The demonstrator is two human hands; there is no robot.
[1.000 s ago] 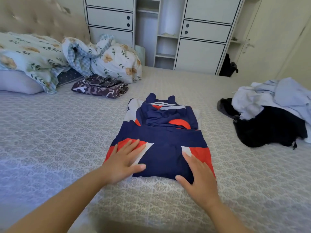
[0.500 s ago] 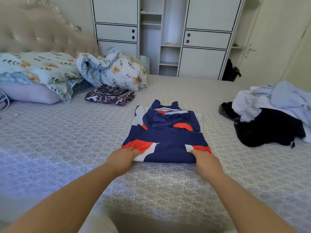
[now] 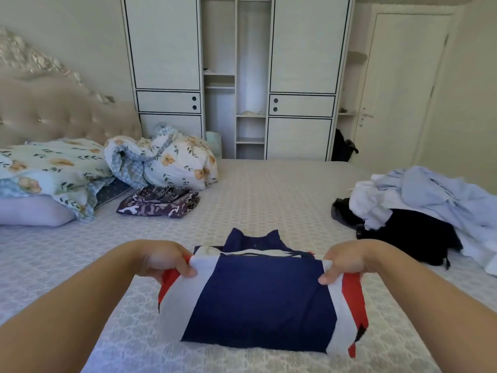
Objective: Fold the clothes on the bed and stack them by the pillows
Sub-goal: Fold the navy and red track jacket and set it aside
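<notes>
- Lower centre of frame: navy, white and red garment, folded, its near part lifted off the bed.
- My left hand grips the garment's left top corner, fingers curled round the cloth, thumb on the white band.
- My right hand grips the right top corner the same way, thumb pressing the white and red edge.
- Both hands clamped on cloth, held well apart with the fabric taut between them.
- Left of centre: folded dark patterned garment lies flat just beside the floral pillows.
- Right edge: unfolded heap, pale blue and white clothes on top of black clothes.
- Background: white wardrobe, door at upper right.
</notes>
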